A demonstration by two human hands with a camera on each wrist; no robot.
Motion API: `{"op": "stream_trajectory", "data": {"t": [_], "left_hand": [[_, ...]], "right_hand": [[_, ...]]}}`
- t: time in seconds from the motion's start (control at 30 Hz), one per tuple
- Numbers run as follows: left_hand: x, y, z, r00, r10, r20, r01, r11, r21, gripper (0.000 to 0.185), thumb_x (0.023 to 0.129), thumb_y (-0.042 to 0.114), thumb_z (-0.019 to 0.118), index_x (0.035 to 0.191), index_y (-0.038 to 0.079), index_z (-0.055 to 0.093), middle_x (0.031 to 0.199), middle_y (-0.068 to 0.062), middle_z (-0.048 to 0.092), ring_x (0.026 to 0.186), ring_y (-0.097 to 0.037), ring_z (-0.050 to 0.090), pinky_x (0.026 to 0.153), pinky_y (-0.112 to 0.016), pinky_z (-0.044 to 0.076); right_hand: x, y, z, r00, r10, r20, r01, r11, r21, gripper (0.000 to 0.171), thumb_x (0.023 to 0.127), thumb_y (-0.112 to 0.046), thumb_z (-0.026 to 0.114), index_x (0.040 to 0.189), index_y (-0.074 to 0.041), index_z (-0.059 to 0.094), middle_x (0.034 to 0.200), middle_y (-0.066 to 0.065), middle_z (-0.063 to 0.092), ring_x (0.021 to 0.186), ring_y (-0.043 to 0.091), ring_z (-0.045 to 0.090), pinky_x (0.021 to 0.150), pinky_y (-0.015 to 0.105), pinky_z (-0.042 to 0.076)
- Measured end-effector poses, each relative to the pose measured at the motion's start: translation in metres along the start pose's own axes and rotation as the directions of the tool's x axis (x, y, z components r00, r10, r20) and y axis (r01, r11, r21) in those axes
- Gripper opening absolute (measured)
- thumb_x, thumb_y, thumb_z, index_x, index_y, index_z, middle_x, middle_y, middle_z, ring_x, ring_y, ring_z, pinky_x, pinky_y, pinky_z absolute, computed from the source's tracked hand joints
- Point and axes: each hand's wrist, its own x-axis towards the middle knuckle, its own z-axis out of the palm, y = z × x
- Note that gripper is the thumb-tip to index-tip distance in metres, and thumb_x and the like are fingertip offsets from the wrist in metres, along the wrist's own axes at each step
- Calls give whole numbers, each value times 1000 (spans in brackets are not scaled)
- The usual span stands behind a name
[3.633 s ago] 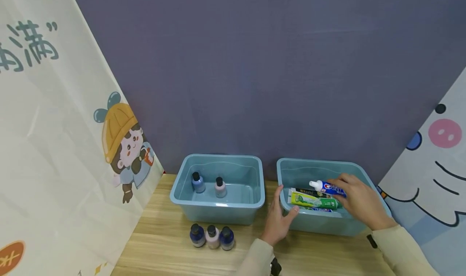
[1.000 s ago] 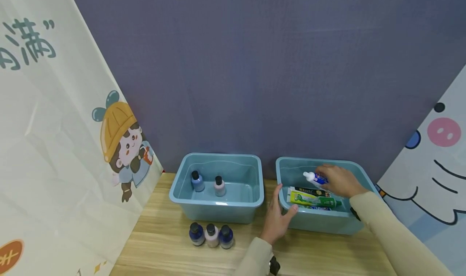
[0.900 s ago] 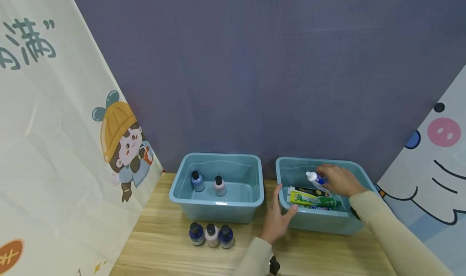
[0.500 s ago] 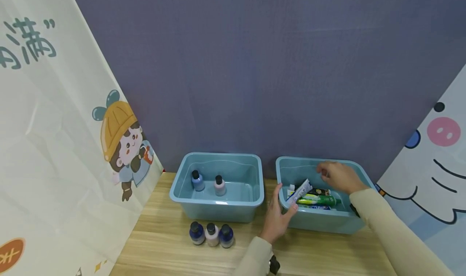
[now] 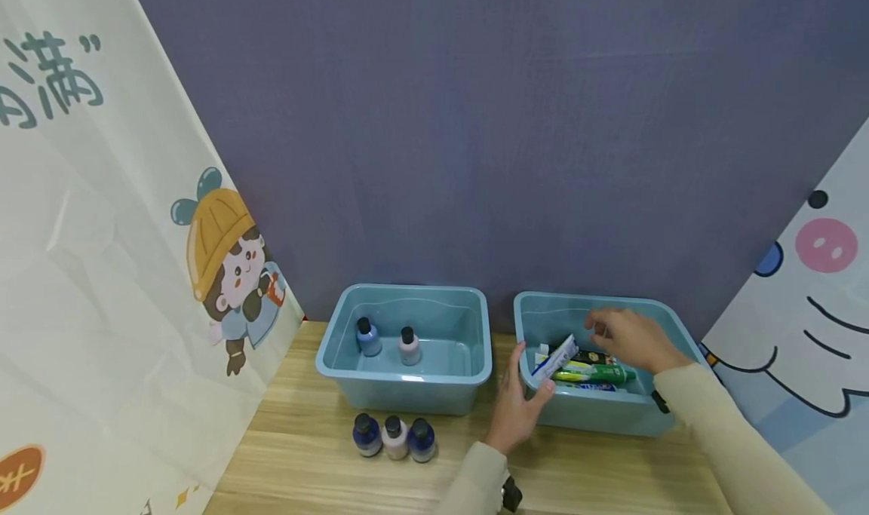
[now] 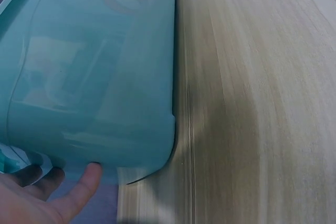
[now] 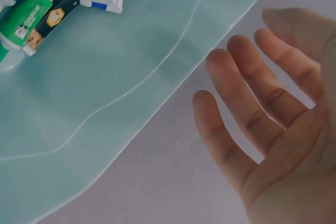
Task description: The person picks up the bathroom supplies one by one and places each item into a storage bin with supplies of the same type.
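Two hands busy — left hand (image 5: 517, 409) steadies the bin (image 5: 597, 418), right hand (image 5: 627, 338) hovers empty, fingers loose; toothpaste tube (image 5: 555, 357) looks light, squishy — grab mid-body.

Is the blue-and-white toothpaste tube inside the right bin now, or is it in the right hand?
Inside. The blue-and-white toothpaste tube lies slanted across the other tubes in the right bin; the right hand hovers above with open, empty fingers.

Head view looks down from above; both wrist views, one perhaps motion-blurred, sit close against the right-hand teal plastic bin (image 5: 597, 417) (image 6: 94, 77) (image 7: 131, 77).
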Motion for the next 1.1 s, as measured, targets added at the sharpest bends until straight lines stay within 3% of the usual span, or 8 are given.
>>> {"op": "stream_trajectory", "data": {"t": [0.17,0.43,0.67,0.8,0.9,1.1], "left_hand": [[-1,-3,0,1000,25,5,-25,1000,14,81,97,63,56,161,47,10,167,4,30,146,-26,41,110,-60,41],[-6,-9,1,992,121,28,-123,990,71,80,106,42,52,165,37,-3,171,-3,21,151,-32,34,115,-60,38],[-22,-10,-7,996,77,48,-81,992,93,68,110,49,36,165,36,-2,172,0,19,153,-29,33,119,-58,34],[-40,-16,-15,995,55,88,-65,991,115,65,110,48,36,166,27,9,170,-2,25,146,-28,45,117,-49,40],[-52,-20,-22,993,51,110,-65,989,132,62,109,44,43,163,19,25,163,-7,40,133,-26,58,108,-40,49],[-73,-17,-39,989,68,132,-86,987,134,42,105,42,54,138,16,60,132,-9,69,110,-11,68,87,-25,57]], "right_hand": [[-9,-9,3,999,-15,-37,16,999,28,13,94,-16,74,106,-15,74,86,-4,71,67,4,59,59,33,52],[-20,-30,16,987,-10,-161,23,997,80,13,92,-12,75,105,-12,75,90,-2,72,72,6,63,60,31,53],[-26,-51,31,965,14,-264,20,992,125,10,94,-15,74,103,-15,75,86,-6,70,70,3,61,58,26,49],[-28,-62,38,955,12,-295,33,989,148,10,93,-16,75,103,-17,74,87,-9,69,72,3,61,61,26,50],[-30,-69,43,945,1,-328,58,984,170,11,93,-15,75,104,-18,74,87,-11,69,74,2,62,62,25,51],[-30,-86,54,918,-23,-395,122,966,227,15,92,-9,75,105,-16,73,86,-10,67,72,1,61,62,24,52]]}}
